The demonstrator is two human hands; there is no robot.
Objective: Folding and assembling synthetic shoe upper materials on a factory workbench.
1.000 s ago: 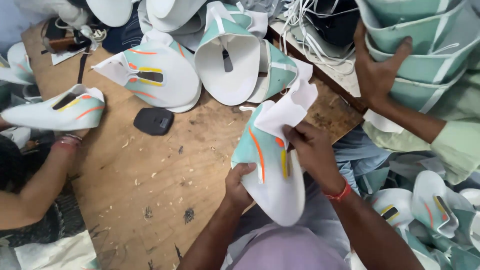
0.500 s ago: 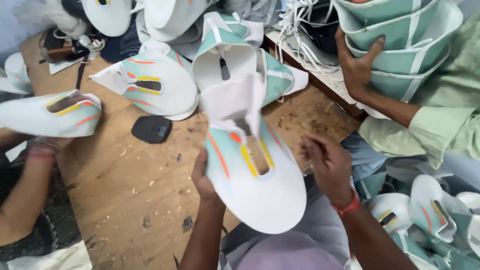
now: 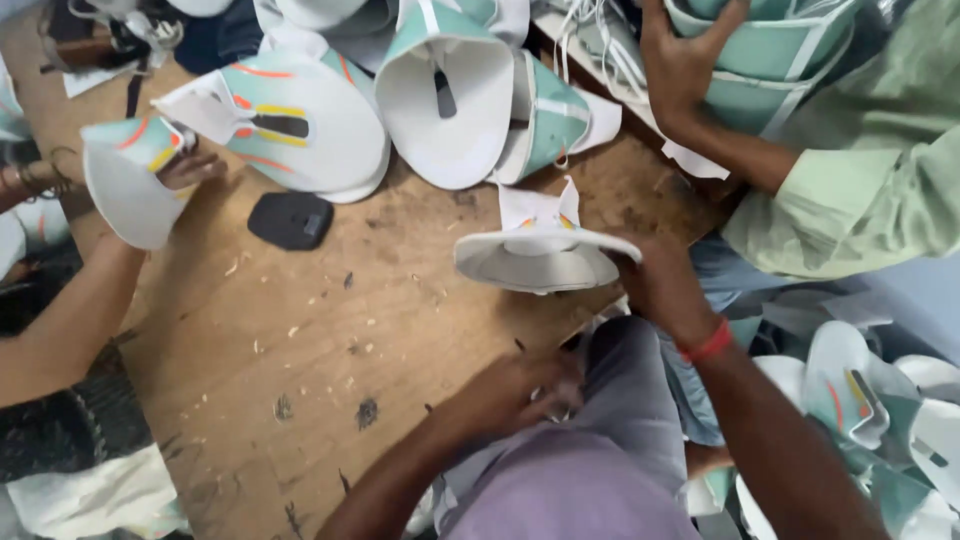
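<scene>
Wooden table (image 3: 300, 330), right hand (image 3: 655, 285) on shoe upper (image 3: 540, 260)

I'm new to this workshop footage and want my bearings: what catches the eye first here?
The white shoe upper with mint, orange and yellow trim, held by the right hand over the scarred wooden table. The left hand is low by the lap; whether it holds anything is blurred. Behind lies a heap of matching uppers, and a co-worker's hand at upper right grips a mint stack.
</scene>
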